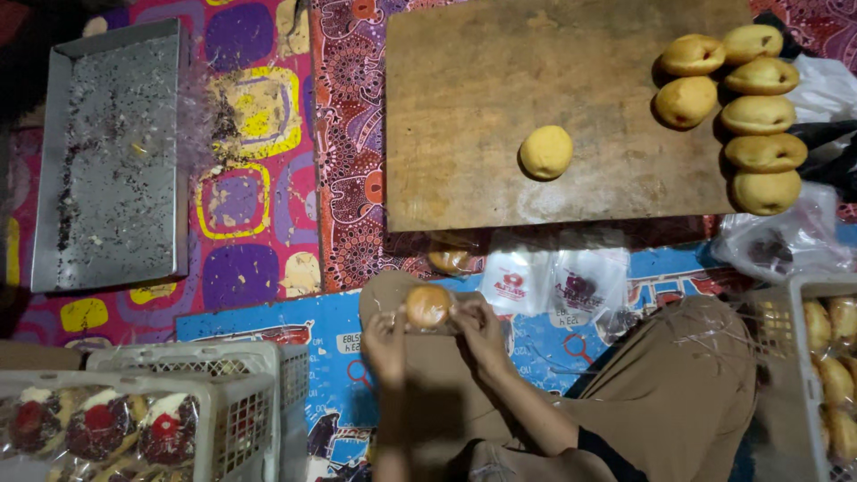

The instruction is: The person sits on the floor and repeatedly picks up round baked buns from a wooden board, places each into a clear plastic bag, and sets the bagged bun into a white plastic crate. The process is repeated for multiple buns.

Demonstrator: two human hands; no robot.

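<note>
Head view: left hand (386, 342) and right hand (479, 328) both pinch a bun (428, 305) in clear wrap, keeping it steady; wooden board (464, 107) at twelve o'clock.

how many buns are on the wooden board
8 buns: one alone mid-board, seven clustered at the right edge of the wooden board, around. More may hide beyond that edge.

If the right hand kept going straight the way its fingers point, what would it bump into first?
The right hand points up-left at the bun it already touches, held with the left hand. Beyond that, probably the wooden board, though depth is unclear.
</note>
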